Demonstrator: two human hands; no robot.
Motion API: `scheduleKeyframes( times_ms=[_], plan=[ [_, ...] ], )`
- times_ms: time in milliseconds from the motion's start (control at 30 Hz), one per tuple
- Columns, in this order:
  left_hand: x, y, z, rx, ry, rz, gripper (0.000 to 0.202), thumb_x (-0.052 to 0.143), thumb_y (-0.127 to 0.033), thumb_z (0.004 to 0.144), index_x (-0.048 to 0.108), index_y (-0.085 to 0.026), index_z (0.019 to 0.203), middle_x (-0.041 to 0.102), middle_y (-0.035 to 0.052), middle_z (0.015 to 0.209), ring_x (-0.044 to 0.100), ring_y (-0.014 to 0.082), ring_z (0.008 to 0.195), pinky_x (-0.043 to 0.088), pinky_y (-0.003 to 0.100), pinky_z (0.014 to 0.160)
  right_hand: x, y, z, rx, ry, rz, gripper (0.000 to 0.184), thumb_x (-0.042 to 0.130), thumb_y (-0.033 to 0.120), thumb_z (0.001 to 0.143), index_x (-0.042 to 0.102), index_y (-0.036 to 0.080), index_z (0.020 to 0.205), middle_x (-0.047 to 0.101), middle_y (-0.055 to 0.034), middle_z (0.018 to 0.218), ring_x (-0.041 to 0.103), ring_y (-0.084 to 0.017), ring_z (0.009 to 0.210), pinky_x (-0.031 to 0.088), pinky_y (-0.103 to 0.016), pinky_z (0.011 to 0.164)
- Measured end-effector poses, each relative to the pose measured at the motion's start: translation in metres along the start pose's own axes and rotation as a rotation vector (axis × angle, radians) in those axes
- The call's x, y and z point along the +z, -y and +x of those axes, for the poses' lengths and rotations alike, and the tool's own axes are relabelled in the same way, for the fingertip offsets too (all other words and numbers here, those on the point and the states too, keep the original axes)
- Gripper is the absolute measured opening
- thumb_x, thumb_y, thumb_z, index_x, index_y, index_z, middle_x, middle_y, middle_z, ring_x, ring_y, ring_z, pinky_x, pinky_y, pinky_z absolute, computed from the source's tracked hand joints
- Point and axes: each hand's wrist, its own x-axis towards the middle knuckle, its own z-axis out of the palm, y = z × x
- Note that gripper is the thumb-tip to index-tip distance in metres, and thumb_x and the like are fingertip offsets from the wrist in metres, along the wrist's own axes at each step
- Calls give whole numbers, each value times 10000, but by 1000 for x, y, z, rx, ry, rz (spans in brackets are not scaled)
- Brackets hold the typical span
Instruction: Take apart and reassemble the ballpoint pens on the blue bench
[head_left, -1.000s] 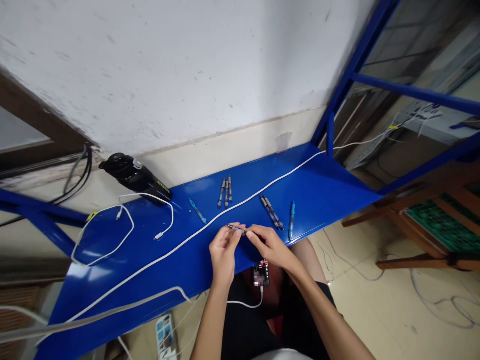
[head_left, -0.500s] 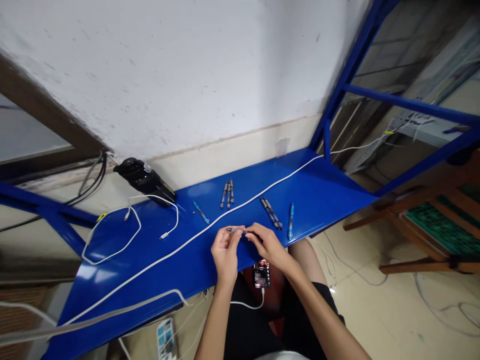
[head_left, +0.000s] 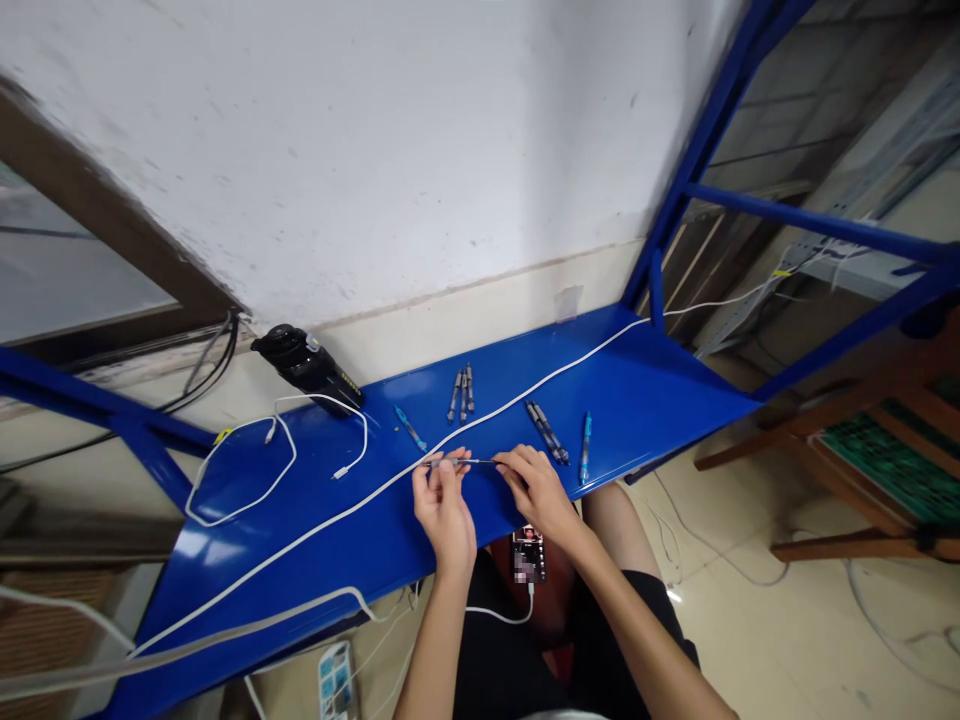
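**Two Hands Pinching a Thin Pen Refill**

The left hand [head_left: 442, 515] and the right hand [head_left: 536, 490] are both closed in a small pinch. They are gripping a thin pen refill [head_left: 459, 462], one hand at each end. It is staying straight and level just above the blue metal bench [head_left: 660, 380]. Holding both ends seems to be keeping it steady.

A long white cable [head_left: 540, 383] is lying across the bench right by the left hand. Past it, three grey pens [head_left: 463, 392] are lying side by side, and two dark pens [head_left: 547, 432] are lying close together. A blue pen [head_left: 585, 447] and a second blue pen [head_left: 409, 428] are lying alone. Keeping them in small groups seems to make them easy to tell apart.

Farther left, a black bottle [head_left: 307, 365] is lying on its side near a curled white charging cable [head_left: 279, 452].
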Motion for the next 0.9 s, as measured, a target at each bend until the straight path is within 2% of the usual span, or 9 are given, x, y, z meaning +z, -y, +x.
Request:
scheduleKeyframes(
  times_ms=[100, 467, 600, 733, 833, 900],
  plan=[
    [0, -1, 2, 5, -17, -23, 440, 842, -513, 930, 631, -215, 1176, 834, 98, 1093, 831, 236, 1019, 609, 344, 916, 2, -1, 0, 6, -11, -14, 257, 476, 265, 1168, 694, 285, 1302, 729, -76, 1110, 657, -260, 1007, 457, -419, 895],
    [1, 1, -1, -4, 47, 55, 466, 818, -530, 946, 620, -207, 1215, 833, 117, 1105, 832, 251, 1006, 612, 363, 912, 1, 0, 1, 5, 19, -24, 275, 462, 282, 1173, 694, 288, 1322, 728, -70, 1108, 651, -257, 1024, 449, -404, 885],
    [0, 3, -2, -29, 125, 136, 437, 818, -506, 950, 634, -197, 1197, 845, 124, 1090, 825, 238, 1002, 614, 351, 914, 2, -1, 2, 6, 31, -12, 287, 445, 307, 1177, 697, 299, 1315, 739, -70, 1110, 660, -261, 1050, 467, -411, 921],
    [2, 2, -2, -90, 237, 170, 450, 907, -409, 869, 664, -180, 1170, 848, 137, 1119, 822, 257, 1069, 611, 400, 1010, 5, -4, 2, 20, -23, 121, 241, 499, 371, 1159, 657, 267, 1309, 753, -82, 1135, 685, -259, 1052, 512, -422, 942],
    [3, 1, 0, -125, 253, 164, 488, 942, -365, 826, 677, -174, 1188, 847, 127, 1105, 824, 244, 1047, 614, 384, 1004, 7, -7, 1, 52, -29, 244, 290, 605, 405, 1112, 592, 238, 1349, 740, -72, 1100, 699, -241, 986, 544, -389, 897],
    [2, 1, 2, -117, 232, 159, 500, 941, -364, 829, 680, -171, 1210, 842, 116, 1090, 819, 220, 1013, 614, 346, 971, 7, -8, 1, 60, -24, 267, 254, 633, 401, 1093, 593, 236, 1283, 727, -59, 1077, 695, -228, 952, 549, -367, 876]
  ],
)
